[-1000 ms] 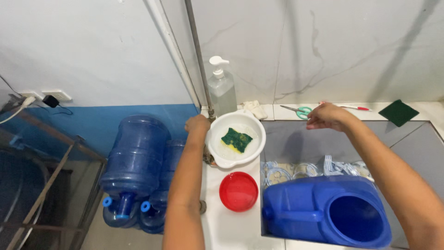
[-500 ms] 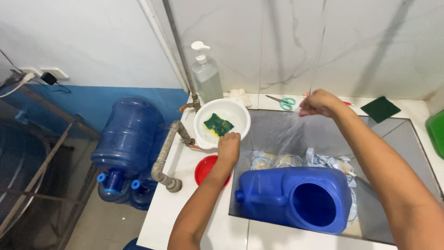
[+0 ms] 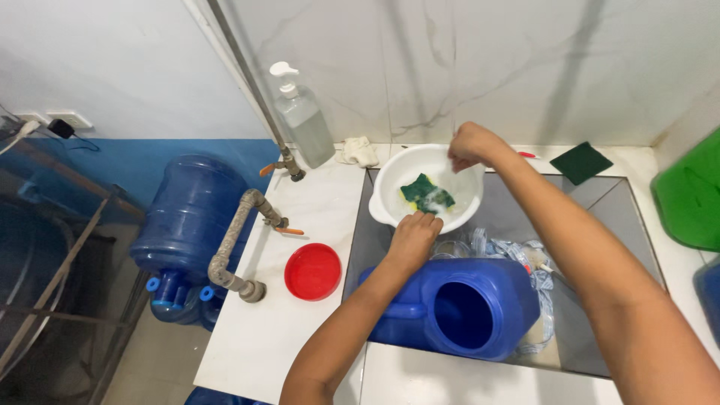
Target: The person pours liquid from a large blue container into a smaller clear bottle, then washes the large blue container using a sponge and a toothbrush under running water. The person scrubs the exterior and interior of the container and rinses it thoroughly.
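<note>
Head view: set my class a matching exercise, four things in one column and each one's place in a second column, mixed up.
Things:
1. sponge
2. red lid
3. blue jug
4. soap bottle

Places:
A. on its side in the sink
B. against the back wall
C. inside the white basin
D. flat on the counter, left of the sink

Pairs: 1-C, 2-D, 3-A, 4-B
</note>
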